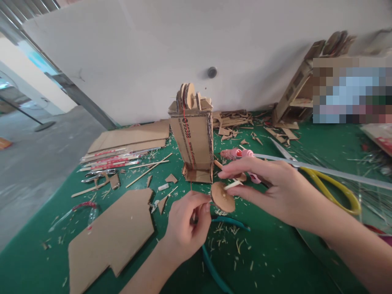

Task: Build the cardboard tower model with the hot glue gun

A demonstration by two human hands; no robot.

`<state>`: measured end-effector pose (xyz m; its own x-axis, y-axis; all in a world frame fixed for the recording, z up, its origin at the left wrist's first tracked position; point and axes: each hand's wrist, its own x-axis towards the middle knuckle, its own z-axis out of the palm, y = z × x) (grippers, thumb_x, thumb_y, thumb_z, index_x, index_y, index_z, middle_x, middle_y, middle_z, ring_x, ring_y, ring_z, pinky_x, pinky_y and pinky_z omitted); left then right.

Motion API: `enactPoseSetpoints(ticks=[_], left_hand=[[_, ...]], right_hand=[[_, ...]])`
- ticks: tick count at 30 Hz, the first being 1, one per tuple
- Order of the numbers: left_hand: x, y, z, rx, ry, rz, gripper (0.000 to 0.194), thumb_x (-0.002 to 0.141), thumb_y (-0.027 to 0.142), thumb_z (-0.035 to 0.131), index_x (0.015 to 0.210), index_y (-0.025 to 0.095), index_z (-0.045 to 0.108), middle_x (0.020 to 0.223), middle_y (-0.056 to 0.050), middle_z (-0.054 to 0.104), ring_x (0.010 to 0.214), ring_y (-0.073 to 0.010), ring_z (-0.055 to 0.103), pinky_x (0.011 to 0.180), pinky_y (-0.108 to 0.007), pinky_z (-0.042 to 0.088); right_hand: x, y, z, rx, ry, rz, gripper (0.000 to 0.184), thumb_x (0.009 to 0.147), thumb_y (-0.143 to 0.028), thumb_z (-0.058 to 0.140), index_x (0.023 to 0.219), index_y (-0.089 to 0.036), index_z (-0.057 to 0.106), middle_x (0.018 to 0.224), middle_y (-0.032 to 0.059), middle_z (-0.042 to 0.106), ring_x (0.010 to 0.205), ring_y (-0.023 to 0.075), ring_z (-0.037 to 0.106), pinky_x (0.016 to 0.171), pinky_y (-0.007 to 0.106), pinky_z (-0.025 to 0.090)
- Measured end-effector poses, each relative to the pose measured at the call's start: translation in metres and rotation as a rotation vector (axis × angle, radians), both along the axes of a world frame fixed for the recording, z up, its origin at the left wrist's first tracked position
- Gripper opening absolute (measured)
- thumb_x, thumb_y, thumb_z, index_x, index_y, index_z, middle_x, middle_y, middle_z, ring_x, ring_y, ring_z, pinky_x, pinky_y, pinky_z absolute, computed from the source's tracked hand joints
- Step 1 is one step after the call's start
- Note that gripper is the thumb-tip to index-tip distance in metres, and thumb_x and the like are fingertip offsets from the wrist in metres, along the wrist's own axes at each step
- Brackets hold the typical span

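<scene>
My left hand (188,222) is closed in a pinch on the edge of a small round cardboard disc (222,197) held over the green mat. My right hand (269,185) reaches in from the right, its fingers pinched on a short wooden stick (232,185) that goes into the disc. Just behind stands a tall cardboard box model (194,141) with several cardboard discs on an axle at its top.
A house-shaped cardboard sheet (107,239) lies at front left. Sticks and red-white packets (113,159) lie at left, yellow-handled scissors (330,185) and a long ruler (337,171) at right. A pink glue gun (237,154), teal pliers (214,261) and scraps surround my hands.
</scene>
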<state>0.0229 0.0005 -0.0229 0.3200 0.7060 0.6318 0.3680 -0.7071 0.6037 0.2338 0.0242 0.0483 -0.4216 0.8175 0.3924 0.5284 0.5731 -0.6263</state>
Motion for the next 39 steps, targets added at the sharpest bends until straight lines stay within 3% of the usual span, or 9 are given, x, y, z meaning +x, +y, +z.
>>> enactPoseSetpoints(ticks=[5, 10, 14, 25, 31, 39], left_hand=[[0.000, 0.000, -0.003, 0.012, -0.029, 0.014, 0.030, 0.082, -0.001, 0.050, 0.106, 0.016, 0.053, 0.078, -0.001, 0.055, 0.057, -0.0090, 0.046, 0.051, -0.022, 0.037], [0.001, 0.001, -0.002, 0.054, -0.039, -0.008, 0.032, 0.080, -0.004, 0.050, 0.106, 0.015, 0.053, 0.083, -0.003, 0.058, 0.062, -0.0096, 0.048, 0.054, -0.022, 0.040], [0.000, 0.001, -0.001, 0.054, -0.010, -0.010, 0.031, 0.080, -0.004, 0.050, 0.104, 0.015, 0.053, 0.084, -0.003, 0.060, 0.064, -0.0096, 0.049, 0.057, -0.022, 0.042], [-0.001, 0.001, -0.003, 0.101, 0.019, 0.008, 0.032, 0.081, -0.002, 0.049, 0.107, 0.016, 0.053, 0.086, -0.006, 0.063, 0.069, -0.0128, 0.056, 0.059, -0.024, 0.047], [-0.001, 0.001, -0.003, 0.095, 0.019, 0.003, 0.031, 0.082, -0.001, 0.049, 0.106, 0.017, 0.053, 0.086, -0.006, 0.063, 0.067, -0.0124, 0.055, 0.058, -0.024, 0.046], [0.001, 0.000, -0.001, 0.009, -0.004, 0.015, 0.026, 0.084, 0.002, 0.049, 0.104, 0.018, 0.053, 0.077, -0.001, 0.058, 0.056, -0.0086, 0.047, 0.049, -0.020, 0.040]], right_hand=[[0.001, 0.000, 0.001, -0.049, 0.014, -0.006, 0.020, 0.086, -0.031, 0.061, 0.106, -0.028, 0.063, 0.105, 0.0019, 0.070, 0.114, 0.0227, 0.059, 0.081, 0.031, 0.054], [-0.003, 0.003, 0.001, 0.094, -0.042, 0.070, 0.009, 0.089, -0.025, 0.057, 0.090, -0.022, 0.065, 0.092, 0.0017, 0.070, 0.094, 0.0198, 0.065, 0.101, 0.041, 0.042], [-0.006, 0.003, 0.000, 0.111, -0.031, 0.093, 0.012, 0.091, -0.019, 0.053, 0.083, -0.021, 0.062, 0.084, -0.0005, 0.069, 0.079, 0.0145, 0.062, 0.098, 0.039, 0.042], [-0.009, 0.000, -0.004, 0.141, -0.049, 0.059, 0.014, 0.091, -0.019, 0.051, 0.082, -0.021, 0.062, 0.083, 0.0009, 0.070, 0.077, 0.0160, 0.064, 0.086, 0.038, 0.049], [-0.008, 0.001, -0.003, 0.104, -0.041, 0.066, 0.015, 0.092, -0.020, 0.050, 0.081, -0.023, 0.061, 0.084, 0.0013, 0.070, 0.077, 0.0169, 0.064, 0.089, 0.042, 0.048], [-0.005, 0.003, -0.005, 0.041, -0.045, 0.044, 0.013, 0.092, -0.025, 0.052, 0.082, -0.022, 0.061, 0.084, -0.0009, 0.070, 0.077, 0.0151, 0.064, 0.086, 0.036, 0.047]])
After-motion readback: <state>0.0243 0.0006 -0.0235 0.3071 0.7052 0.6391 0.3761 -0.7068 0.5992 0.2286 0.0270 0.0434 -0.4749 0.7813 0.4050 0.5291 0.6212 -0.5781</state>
